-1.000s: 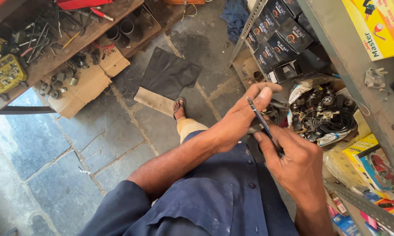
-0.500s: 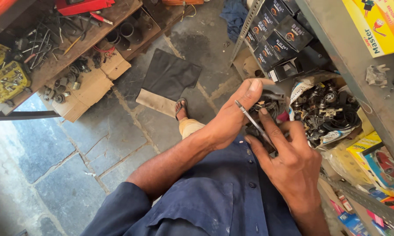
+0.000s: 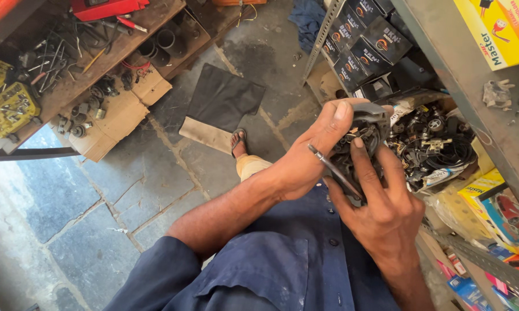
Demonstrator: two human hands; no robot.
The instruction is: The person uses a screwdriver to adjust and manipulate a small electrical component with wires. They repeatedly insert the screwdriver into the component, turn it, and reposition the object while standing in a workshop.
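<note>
- While both hands meet before the metal shelf (image 3: 455,69), the left hand (image 3: 305,164) clasps a dark mechanical part (image 3: 360,138).
- Right hand (image 3: 386,207) pinches a thin tool (image 3: 335,173) against it.

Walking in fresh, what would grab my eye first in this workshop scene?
At centre right, the left hand and right hand grip a dark mechanical part, with a thin metal tool lying between them. Behind them, a heap of dark spare parts fills a metal shelf. At upper left, a wooden bench is strewn with tools.
</note>
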